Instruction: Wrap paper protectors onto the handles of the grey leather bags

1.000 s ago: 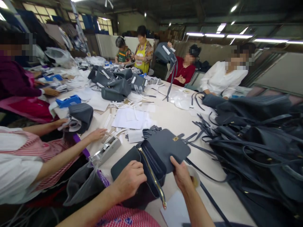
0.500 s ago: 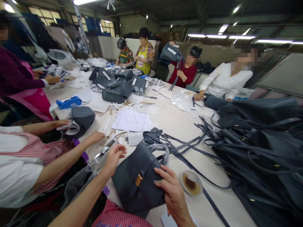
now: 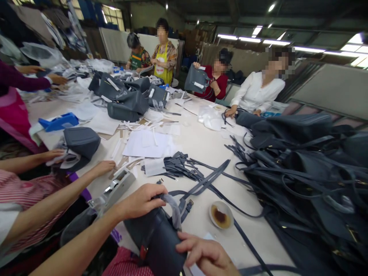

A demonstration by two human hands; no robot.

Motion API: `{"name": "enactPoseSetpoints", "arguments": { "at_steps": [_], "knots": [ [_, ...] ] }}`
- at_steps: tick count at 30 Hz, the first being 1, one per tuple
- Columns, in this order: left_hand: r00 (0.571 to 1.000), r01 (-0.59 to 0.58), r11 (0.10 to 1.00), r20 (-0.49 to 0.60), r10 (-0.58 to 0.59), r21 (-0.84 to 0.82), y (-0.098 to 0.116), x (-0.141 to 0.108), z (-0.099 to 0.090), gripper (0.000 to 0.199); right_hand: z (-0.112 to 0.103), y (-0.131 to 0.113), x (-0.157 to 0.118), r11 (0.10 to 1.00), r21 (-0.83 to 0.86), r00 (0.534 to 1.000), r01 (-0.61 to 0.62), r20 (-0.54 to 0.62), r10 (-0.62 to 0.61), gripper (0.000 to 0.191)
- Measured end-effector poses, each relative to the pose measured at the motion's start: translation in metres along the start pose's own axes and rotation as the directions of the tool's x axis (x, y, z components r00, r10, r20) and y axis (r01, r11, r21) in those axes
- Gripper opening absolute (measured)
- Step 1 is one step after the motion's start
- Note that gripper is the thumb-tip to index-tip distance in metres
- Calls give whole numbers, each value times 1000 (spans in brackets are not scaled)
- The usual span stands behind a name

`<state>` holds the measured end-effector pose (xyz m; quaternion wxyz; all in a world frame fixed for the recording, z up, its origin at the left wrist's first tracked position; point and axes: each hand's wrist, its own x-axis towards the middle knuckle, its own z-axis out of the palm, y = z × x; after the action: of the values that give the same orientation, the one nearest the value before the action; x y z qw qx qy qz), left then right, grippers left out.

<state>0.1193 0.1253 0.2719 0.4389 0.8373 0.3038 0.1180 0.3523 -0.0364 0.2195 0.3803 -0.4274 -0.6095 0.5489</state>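
Observation:
A dark blue-grey handbag is tilted in front of me at the table's near edge. Its carrying handle is wrapped in clear plastic. The fingers of my left hand curl over the bag's top edge beside the handle. At the bag's right side, my right hand is closed on the edge, fingertips against the leather. The gold buckle from earlier is mostly out of sight, and a small red patch shows on the front. Loose straps with a buckle lie just beyond the bag.
A small dish of brown liquid stands right of the bag. Small strap pieces lie ahead, and a large pile of dark bags fills the right. A grey tape dispenser and a co-worker's arms are at left.
My left hand has come from the air down onto the bag's top. The bag has tipped, so its top and handle face me more. My view has turned slightly right.

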Motion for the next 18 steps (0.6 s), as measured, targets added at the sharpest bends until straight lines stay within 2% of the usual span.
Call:
{"name": "enactPoseSetpoints", "arguments": {
  "at_steps": [1,3,4,6,8,10,14,18],
  "knots": [
    [1000,20,999,-21,-21,-33,0,-5,1,12,-11,5,1,986,73,985,-150,-70,155,28],
    [995,66,994,-66,-71,-84,-1,-11,3,11,-35,22,12,936,48,899,-348,-266,347,31],
    [990,88,991,-99,-98,-100,0,-12,4,10,-48,34,23,912,-41,857,-407,-362,367,33],
    [975,120,984,-172,-142,-129,0,-11,9,8,-71,57,54,851,-249,827,-462,-467,312,36],
    [955,134,978,-242,-171,-162,0,-8,17,8,-89,76,93,801,-375,836,-466,-482,261,34],
    [943,126,976,-284,-172,-176,-1,-3,26,8,-97,90,134,755,-476,862,-451,-453,229,29],
    [949,74,991,-297,-105,-116,-3,3,39,11,-89,113,205,631,-647,901,-427,-365,235,21],
    [954,77,995,-285,-91,-61,-3,7,37,14,-81,141,240,542,-698,883,-468,-345,318,14]
  ]
}}
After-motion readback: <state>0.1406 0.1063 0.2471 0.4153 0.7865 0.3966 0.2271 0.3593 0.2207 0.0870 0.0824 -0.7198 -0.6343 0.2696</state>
